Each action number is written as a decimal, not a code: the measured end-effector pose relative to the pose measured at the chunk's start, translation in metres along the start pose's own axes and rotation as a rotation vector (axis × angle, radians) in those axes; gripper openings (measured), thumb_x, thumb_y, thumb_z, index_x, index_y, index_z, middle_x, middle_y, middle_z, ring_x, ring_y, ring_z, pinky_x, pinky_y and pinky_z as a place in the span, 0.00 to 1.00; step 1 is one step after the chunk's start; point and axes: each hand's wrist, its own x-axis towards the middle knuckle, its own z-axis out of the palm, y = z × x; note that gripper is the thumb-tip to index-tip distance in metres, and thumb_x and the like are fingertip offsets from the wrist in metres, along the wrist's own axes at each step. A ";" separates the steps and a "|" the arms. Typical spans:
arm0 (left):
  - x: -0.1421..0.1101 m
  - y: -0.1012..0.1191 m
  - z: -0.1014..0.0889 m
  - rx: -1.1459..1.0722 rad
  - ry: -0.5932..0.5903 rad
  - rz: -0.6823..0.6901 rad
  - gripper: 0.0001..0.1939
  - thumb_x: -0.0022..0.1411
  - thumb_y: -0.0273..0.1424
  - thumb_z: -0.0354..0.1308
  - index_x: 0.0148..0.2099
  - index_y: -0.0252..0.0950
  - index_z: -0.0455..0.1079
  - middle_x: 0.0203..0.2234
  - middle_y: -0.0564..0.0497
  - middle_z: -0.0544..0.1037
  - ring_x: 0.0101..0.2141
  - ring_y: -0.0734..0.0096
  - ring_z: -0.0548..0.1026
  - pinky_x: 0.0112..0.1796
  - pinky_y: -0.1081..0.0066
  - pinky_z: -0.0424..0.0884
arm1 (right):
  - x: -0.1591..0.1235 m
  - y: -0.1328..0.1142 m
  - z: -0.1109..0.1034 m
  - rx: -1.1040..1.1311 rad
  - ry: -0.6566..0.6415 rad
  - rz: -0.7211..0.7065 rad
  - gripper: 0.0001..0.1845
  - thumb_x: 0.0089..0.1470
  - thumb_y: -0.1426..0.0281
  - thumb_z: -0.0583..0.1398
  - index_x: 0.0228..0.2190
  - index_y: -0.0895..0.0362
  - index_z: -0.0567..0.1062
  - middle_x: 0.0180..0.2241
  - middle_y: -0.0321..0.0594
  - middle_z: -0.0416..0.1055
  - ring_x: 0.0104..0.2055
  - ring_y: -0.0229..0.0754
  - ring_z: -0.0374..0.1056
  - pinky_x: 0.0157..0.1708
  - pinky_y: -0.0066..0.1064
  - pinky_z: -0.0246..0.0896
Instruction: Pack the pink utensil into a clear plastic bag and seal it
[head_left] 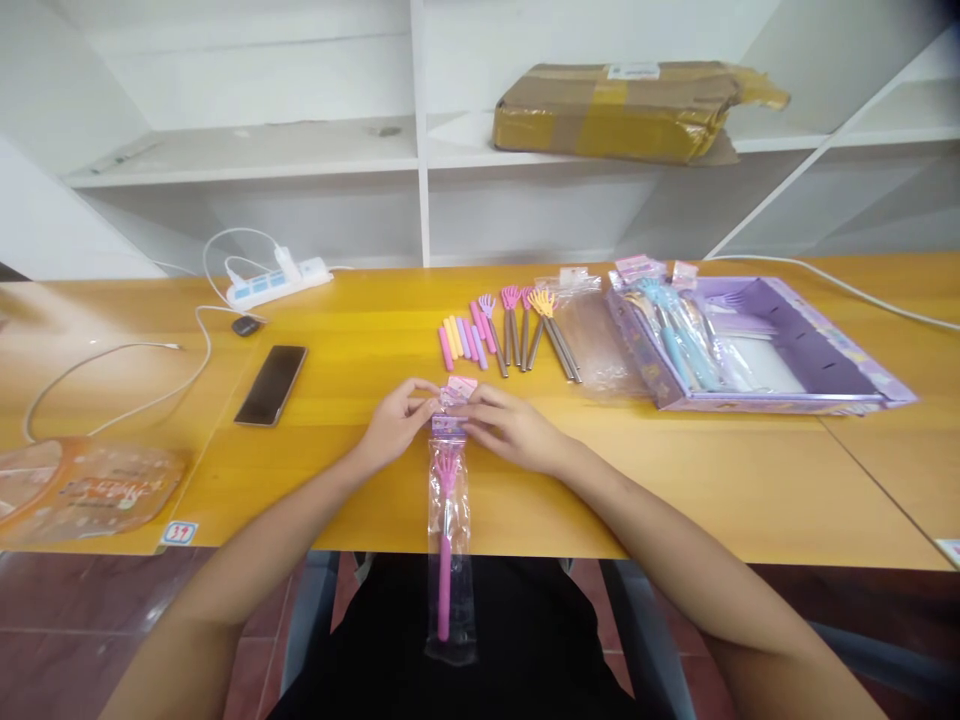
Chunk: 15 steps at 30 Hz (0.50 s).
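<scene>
Table (675,480): yellow top, carries everything below; both hands rest on it near its front edge.

Shelf unit (420,150): white, well beyond the hands. Taped cardboard parcel (622,105) lies on it, beyond and right of the right hand.

Purple box (780,345): open, on the table right of and beyond the right hand, holding packaged items in blue and pink.

Power strip (279,280): white, beyond and left of the left hand, cables trailing from it. Phone (271,384): dark, face up, left of the left hand.

Loose scratchers (517,325): row of unpacked back scratchers with pink, yellow and purple handles, just beyond both hands. An empty clear sleeve (592,335) lies to their right.

Packaged scratcher (448,520): pink, claw end up, inside a clear bag. Its top sits between the two hands; the rest hangs off the table edge toward the person.

Left hand (394,425): fingers pinched closed on the bag's header, left side.

Right hand (510,425): fingers closed on the header, right side, touching the bag.
</scene>
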 end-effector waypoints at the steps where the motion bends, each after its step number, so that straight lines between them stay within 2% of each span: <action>1: 0.000 0.000 0.000 -0.019 0.009 0.001 0.21 0.69 0.47 0.63 0.52 0.37 0.69 0.34 0.49 0.85 0.36 0.65 0.81 0.41 0.69 0.70 | 0.000 -0.001 0.000 -0.007 -0.011 0.021 0.20 0.73 0.70 0.59 0.62 0.50 0.75 0.45 0.44 0.71 0.42 0.45 0.72 0.43 0.39 0.74; 6: 0.003 -0.003 -0.003 -0.121 0.041 0.017 0.23 0.68 0.49 0.64 0.54 0.37 0.68 0.37 0.47 0.86 0.37 0.63 0.83 0.42 0.66 0.74 | 0.000 -0.004 -0.004 -0.005 -0.037 0.055 0.23 0.72 0.70 0.59 0.65 0.47 0.72 0.51 0.47 0.69 0.46 0.47 0.72 0.49 0.44 0.76; 10: 0.003 -0.004 -0.003 -0.130 0.039 0.013 0.24 0.68 0.50 0.64 0.54 0.37 0.67 0.36 0.46 0.86 0.38 0.61 0.83 0.42 0.65 0.75 | 0.002 -0.008 -0.008 0.045 -0.085 0.058 0.23 0.71 0.71 0.60 0.64 0.46 0.73 0.54 0.46 0.70 0.46 0.45 0.73 0.48 0.42 0.77; 12: 0.002 -0.003 -0.002 -0.131 0.024 0.010 0.24 0.68 0.50 0.65 0.54 0.37 0.67 0.37 0.45 0.86 0.39 0.62 0.84 0.43 0.65 0.76 | 0.003 -0.009 -0.009 0.078 -0.082 0.056 0.22 0.72 0.71 0.59 0.64 0.47 0.73 0.56 0.47 0.70 0.52 0.47 0.74 0.50 0.43 0.77; 15: 0.003 -0.001 -0.002 -0.186 -0.029 -0.023 0.26 0.67 0.50 0.65 0.54 0.37 0.67 0.39 0.45 0.86 0.39 0.62 0.84 0.42 0.65 0.78 | 0.004 -0.009 -0.008 0.135 -0.039 0.041 0.23 0.72 0.72 0.58 0.64 0.48 0.73 0.59 0.47 0.72 0.62 0.50 0.71 0.59 0.46 0.74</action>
